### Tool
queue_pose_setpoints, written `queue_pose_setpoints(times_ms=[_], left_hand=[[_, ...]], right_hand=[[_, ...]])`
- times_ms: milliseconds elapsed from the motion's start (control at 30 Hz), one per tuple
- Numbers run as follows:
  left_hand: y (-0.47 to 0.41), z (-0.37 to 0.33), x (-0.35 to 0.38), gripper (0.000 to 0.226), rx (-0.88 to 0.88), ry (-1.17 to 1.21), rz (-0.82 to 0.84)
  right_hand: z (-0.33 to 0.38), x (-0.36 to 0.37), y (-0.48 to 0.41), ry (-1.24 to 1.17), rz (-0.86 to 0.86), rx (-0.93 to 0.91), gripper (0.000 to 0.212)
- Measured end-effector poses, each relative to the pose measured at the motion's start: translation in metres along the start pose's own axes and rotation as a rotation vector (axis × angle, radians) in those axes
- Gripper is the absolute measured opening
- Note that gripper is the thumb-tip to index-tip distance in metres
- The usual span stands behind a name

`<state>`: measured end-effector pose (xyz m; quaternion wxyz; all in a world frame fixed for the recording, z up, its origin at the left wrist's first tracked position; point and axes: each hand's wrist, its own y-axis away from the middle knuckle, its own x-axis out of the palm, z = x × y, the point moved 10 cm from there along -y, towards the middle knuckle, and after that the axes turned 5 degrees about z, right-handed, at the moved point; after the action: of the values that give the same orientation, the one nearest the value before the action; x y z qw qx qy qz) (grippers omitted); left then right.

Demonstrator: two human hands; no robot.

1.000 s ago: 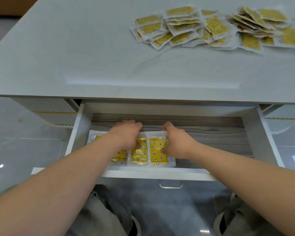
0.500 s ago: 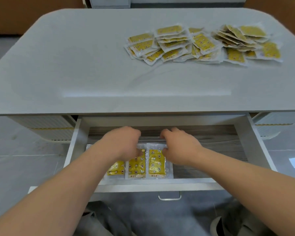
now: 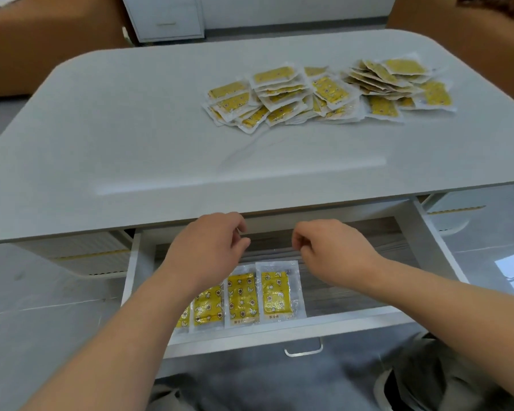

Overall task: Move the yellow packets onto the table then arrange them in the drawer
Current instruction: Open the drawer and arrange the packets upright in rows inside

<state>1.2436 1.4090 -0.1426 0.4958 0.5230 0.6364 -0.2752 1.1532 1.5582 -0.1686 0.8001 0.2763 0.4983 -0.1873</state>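
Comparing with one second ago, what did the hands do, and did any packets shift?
Both the left hand and right hand lifted off the packets in the drawer and rose toward the table edge, now empty. The row stays side by side at the drawer's left; the pile on the table is unchanged.

we see the left forearm [image 3: 149,315] covers the leftmost packets [image 3: 184,317] in the drawer [image 3: 279,332]; their count is unclear.
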Motion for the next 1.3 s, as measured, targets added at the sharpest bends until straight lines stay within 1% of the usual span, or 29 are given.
queue_pose_setpoints(times_ms=[167, 267, 333, 367, 433, 500, 533, 600, 700, 800, 867, 933, 1033, 1100, 1200, 1233, 1300], left_hand=[[0.003, 0.0, 0.002, 0.021, 0.057, 0.024, -0.036], [0.006, 0.002, 0.006, 0.02, 0.107, 0.009, -0.052], [0.006, 0.0, 0.006, 0.02, 0.136, 0.009, -0.069], [0.006, -0.004, 0.005, 0.02, 0.15, 0.015, -0.08], [0.004, -0.018, 0.0, 0.02, 0.177, 0.041, -0.117], [-0.005, -0.037, -0.014, 0.019, 0.197, 0.1, -0.21], [-0.012, -0.046, -0.023, 0.019, 0.196, 0.137, -0.269], [-0.037, -0.064, -0.039, 0.021, 0.195, 0.151, -0.371], [-0.097, -0.091, -0.053, 0.032, 0.208, 0.013, -0.47], [-0.159, -0.1, -0.056, 0.044, 0.161, -0.113, -0.488], [-0.195, -0.096, -0.054, 0.055, 0.098, -0.194, -0.456], [-0.227, -0.087, -0.053, 0.07, 0.027, -0.239, -0.397], [-0.265, -0.076, -0.057, 0.091, -0.065, -0.264, -0.303], [-0.286, -0.071, -0.061, 0.101, -0.109, -0.247, -0.234], [-0.304, -0.065, -0.058, 0.106, -0.143, -0.284, -0.159], [-0.304, -0.066, -0.056, 0.106, -0.146, -0.311, -0.172], [-0.29, -0.071, -0.055, 0.1, -0.128, -0.372, -0.287]], right_hand=[[-0.018, -0.017, 0.016, -0.069, -0.113, 0.025, 0.021], [-0.033, -0.031, 0.024, -0.152, -0.224, 0.03, 0.023], [-0.039, -0.041, 0.029, -0.192, -0.305, -0.006, 0.023], [-0.039, -0.047, 0.03, -0.187, -0.347, -0.047, 0.022], [-0.031, -0.067, 0.032, -0.083, -0.474, -0.17, 0.018], [-0.032, -0.092, 0.023, 0.019, -0.623, -0.256, 0.016], [-0.039, -0.103, 0.011, 0.046, -0.673, -0.255, 0.018], [-0.063, -0.124, -0.021, 0.086, -0.726, -0.156, 0.028], [-0.107, -0.145, -0.077, 0.093, -0.678, 0.062, 0.048], [-0.129, -0.146, -0.117, 0.173, -0.585, 0.161, 0.06], [-0.137, -0.14, -0.132, 0.206, -0.532, 0.184, 0.068], [-0.144, -0.136, -0.142, 0.18, -0.495, 0.187, 0.075], [-0.146, -0.133, -0.153, 0.18, -0.44, 0.157, 0.078], [-0.147, -0.132, -0.158, 0.188, -0.417, 0.142, 0.078], [-0.151, -0.131, -0.165, 0.189, -0.4, 0.141, 0.08], [-0.153, -0.132, -0.165, 0.177, -0.404, 0.153, 0.081], [-0.157, -0.133, -0.164, 0.157, -0.42, 0.179, 0.083]])
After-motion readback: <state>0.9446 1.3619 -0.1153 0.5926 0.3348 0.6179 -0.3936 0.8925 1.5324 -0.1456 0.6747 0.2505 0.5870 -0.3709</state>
